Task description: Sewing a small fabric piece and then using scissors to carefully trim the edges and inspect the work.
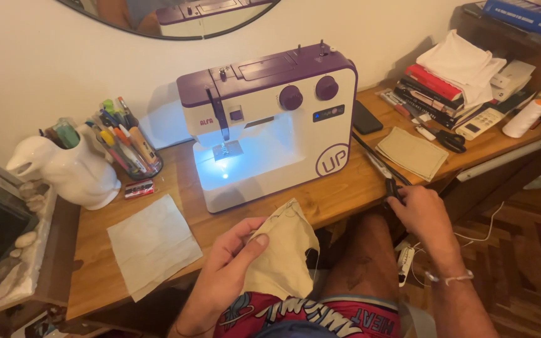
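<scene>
1. Beige fabric piece [285,253] is pinched in the left hand [230,266], near the table edge.
2. Scissors [380,168] lie right of it, long axis running far-left to near-right.
3. Right hand [422,213] grasps their handles.

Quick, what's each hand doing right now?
Left hand: closed, pinching the beige fabric piece.
Right hand: closed on the scissors at the table edge.

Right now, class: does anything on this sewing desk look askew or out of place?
Little stands out. The book stack at the right leans unevenly, with white cloth heaped on top. A pale fabric square overhangs the wooden desk front edge.
</scene>
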